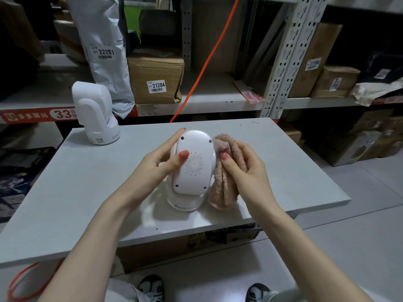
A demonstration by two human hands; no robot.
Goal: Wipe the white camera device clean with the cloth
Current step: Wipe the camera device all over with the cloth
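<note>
Fingers (226, 168) round cloth (222, 184) against camera (194, 166)

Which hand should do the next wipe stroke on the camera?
Right. The right hand already grips the pink fluffy cloth against the white rounded camera device; the left hand steadies the device.

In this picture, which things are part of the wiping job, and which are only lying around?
Part of the job:
- white plastic camera device, held by the left hand
- fluffy pink-beige cloth, gripped by the right hand against the device's right side

Only lying around:
- second white camera device, standing at the grey table's far left
- brown cardboard box labelled 21204
- orange cable
</note>
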